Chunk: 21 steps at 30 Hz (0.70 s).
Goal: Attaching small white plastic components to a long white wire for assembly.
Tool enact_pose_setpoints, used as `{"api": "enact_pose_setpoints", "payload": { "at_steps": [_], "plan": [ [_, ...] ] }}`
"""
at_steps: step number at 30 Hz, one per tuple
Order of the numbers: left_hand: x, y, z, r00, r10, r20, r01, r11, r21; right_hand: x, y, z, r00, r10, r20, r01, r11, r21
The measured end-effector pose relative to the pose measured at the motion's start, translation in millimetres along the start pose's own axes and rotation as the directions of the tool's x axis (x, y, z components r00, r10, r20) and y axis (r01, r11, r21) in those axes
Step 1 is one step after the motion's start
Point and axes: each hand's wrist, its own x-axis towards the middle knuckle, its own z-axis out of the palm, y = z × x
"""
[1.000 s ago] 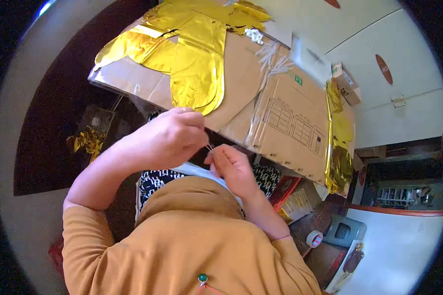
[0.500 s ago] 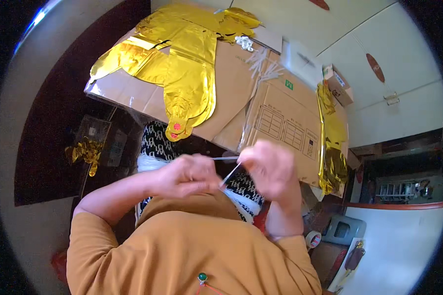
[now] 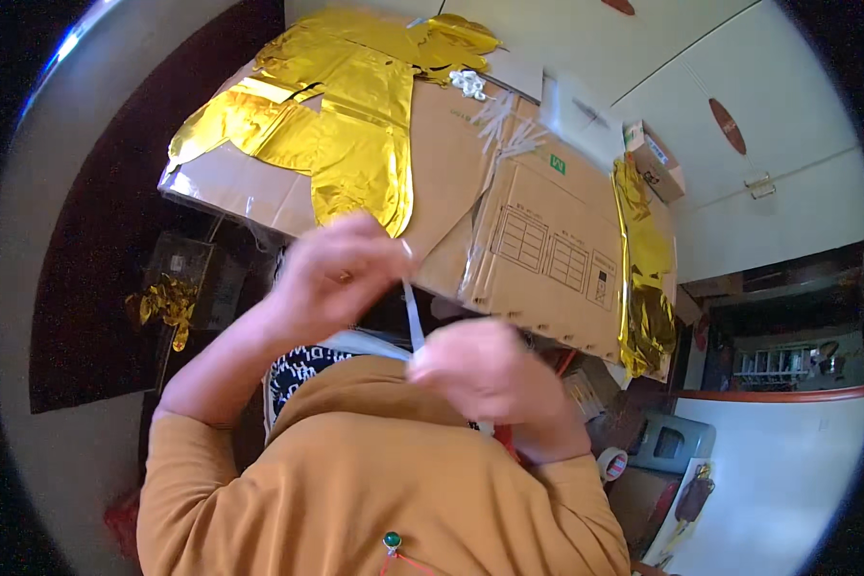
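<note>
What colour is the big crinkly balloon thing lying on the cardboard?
Shiny gold. The foil balloon lies flat on the brown cardboard, clearest in the head view.

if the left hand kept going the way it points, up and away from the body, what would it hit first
Probably the gold foil balloon lying on the flattened cardboard box just beyond the left hand, though depth is hard to judge.

Flattened cardboard box (image 3: 547, 240) as work surface; gold foil balloons (image 3: 346, 134), white straws (image 3: 504, 125) on it.
</note>
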Motion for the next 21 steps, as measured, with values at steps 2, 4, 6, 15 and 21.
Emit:
{"api": "enact_pose_setpoints", "payload": {
  "at_steps": [2, 4, 6, 15, 21],
  "plan": [
    [-11, -5, 13, 0.933, 0.204, 0.297, -0.135, 0.962, -0.237, 11, -5, -24, 0.973, -0.047, -0.226, -0.015, 0.965, -0.263],
    [-7, 13, 9, 0.968, 0.112, 0.223, -0.034, 0.945, -0.324, 8, 6, -25, 0.986, 0.081, -0.144, -0.122, 0.945, -0.303],
    [12, 16, -8, 0.989, -0.053, -0.140, 0.057, 0.998, 0.027, 4, 5, -13, 0.982, 0.052, 0.182, -0.019, 0.984, -0.177],
    [10, -21, 10, 0.999, -0.037, -0.023, 0.038, 0.998, 0.041, 5, 2, -14, 0.999, 0.011, 0.032, -0.008, 0.997, -0.070],
    [26, 17, 1, 0.982, -0.181, -0.058, 0.116, 0.814, -0.569, 5, 13, -20, 0.989, -0.046, 0.138, 0.084, 0.955, -0.283]
  ]
}}
